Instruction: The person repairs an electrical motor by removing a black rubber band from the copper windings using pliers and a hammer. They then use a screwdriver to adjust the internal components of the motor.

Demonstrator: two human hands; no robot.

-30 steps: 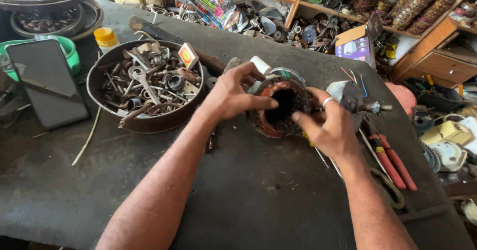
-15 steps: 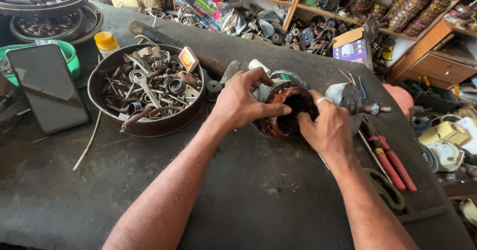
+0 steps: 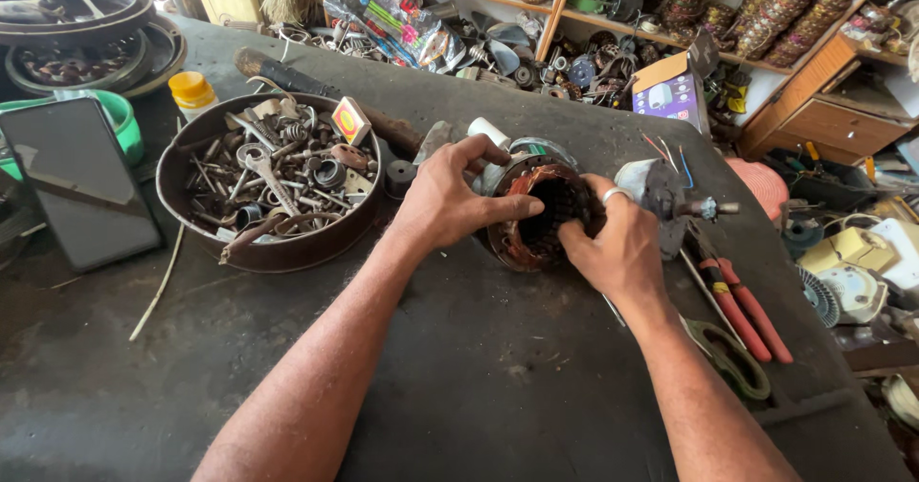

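Both hands, left hand (image 3: 450,200) and right hand (image 3: 617,247), clamped fingers on rusty copper-wound motor stator (image 3: 538,216), hollow core dark.

Left hand (image 3: 450,200) and right hand (image 3: 617,247) are gripping a copper-wound motor stator (image 3: 538,216) lying on the dark bench (image 3: 459,367); a round pan of spanners and nuts (image 3: 268,180) is sitting just left, red-handled pliers (image 3: 742,305) lying right.

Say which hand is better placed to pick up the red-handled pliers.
Right. The right hand rests on the motor stator just beside the red-handled pliers; the left hand sits across the stator, farther away.
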